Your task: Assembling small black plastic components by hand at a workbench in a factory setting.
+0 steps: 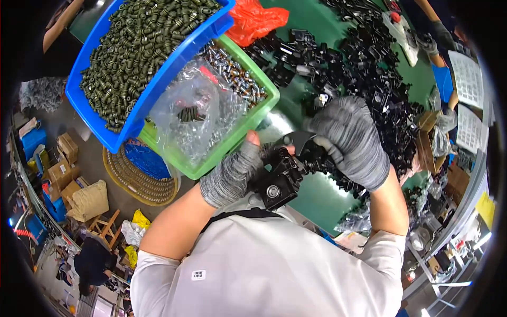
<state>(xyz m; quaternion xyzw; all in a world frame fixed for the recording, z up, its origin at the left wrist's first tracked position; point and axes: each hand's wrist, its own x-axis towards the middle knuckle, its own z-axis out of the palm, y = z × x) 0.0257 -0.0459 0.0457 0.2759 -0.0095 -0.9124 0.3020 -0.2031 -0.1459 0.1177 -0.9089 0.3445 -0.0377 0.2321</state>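
Both my hands wear grey knitted gloves. My left hand [236, 170] is closed round a black mechanical part [280, 182] with a round silver fitting on its face, held close to my chest. Above it my right hand [353, 143] has its fingers curled, the tips on a flat black piece [301, 141] at the part's upper end. Whether that piece is joined to the part cannot be seen. Beyond my right hand spreads a heap of black parts [364, 68] on the green table [317, 206].
A blue bin [153, 74] of dark green ribbed pieces rests over a green bin [227, 145] holding small metal pieces and a clear plastic bag [185, 105]. A red bag [253, 21] lies behind. Below left stands a woven basket [142, 182]. Other people work at the far edges.
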